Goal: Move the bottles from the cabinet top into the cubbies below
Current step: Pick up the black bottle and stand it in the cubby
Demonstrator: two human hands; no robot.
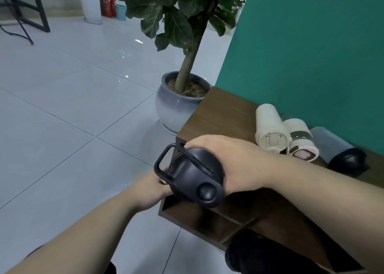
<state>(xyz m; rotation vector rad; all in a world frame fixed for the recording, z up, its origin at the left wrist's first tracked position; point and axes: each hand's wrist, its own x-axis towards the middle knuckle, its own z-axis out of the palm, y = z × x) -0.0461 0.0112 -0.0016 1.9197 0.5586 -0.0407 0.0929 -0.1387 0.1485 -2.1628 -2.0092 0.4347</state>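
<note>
Head view, looking down at a brown wooden cabinet (224, 116) standing against a teal wall (311, 55). A dark navy bottle (195, 178) is held in front of the cabinet's left front corner, just above the open cubbies (207, 217), with its lid end turned toward the camera. The lid is matte and domed, with a round button-like cap at its lower right and a looped carry handle projecting to the left; a thin strap crosses the dome. The right hand (239, 165) is clasped over the top and right side of the bottle. The left hand (149, 188) grips it from below and left, near the handle loop; its fingers are mostly hidden behind the bottle. The bottle's body lies behind the lid and cannot be seen.

3 more bottles lie on their sides on the cabinet top by the wall, touching in a row: a cream bottle (270, 128), a white bottle with a grey band (301, 140) and a grey bottle with a black cap (340, 151). The right forearm partly covers the lower edge of the row.

The cubby interiors are dark, and their contents cannot be made out. A potted plant (180, 99) stands on the tiled floor (72, 107) just beyond the cabinet's far end, its crown cut off by the top of the frame.
</note>
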